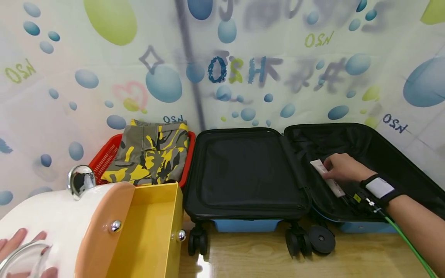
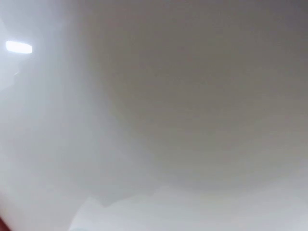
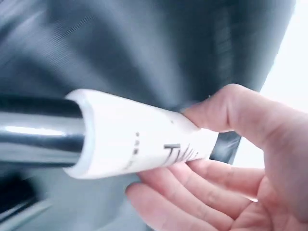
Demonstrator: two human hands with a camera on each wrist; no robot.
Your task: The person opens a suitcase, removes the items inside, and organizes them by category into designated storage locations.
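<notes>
In the head view my right hand [image 1: 344, 166] pinches a white squeeze tube [image 1: 335, 188] with a black cap, inside the right half of an open suitcase [image 1: 313, 133]. Thumb and fingertips press the tube [image 3: 130, 134] from opposite sides in the right wrist view; dark print shows on it. At the lower left, my left hand [image 1: 14, 245] is cut by the frame edge. Its visible fingers look spread over a glossy white cabinet [image 1: 59, 216], around a clear or shiny round piece [image 1: 29, 258]. The left wrist view shows mostly a blurred pale surface [image 2: 144, 144].
A yellow drawer [image 1: 146, 224] juts from the cabinet beside the suitcase's left half [image 1: 247, 170]. Behind it, a red basket [image 1: 104, 156] holds folded camouflage cloth [image 1: 149, 150]. Suitcase wheels [image 1: 198, 239] and a black disc [image 1: 321, 239] are on the wood-look surface. A printed curtain [image 1: 222, 96] hangs behind.
</notes>
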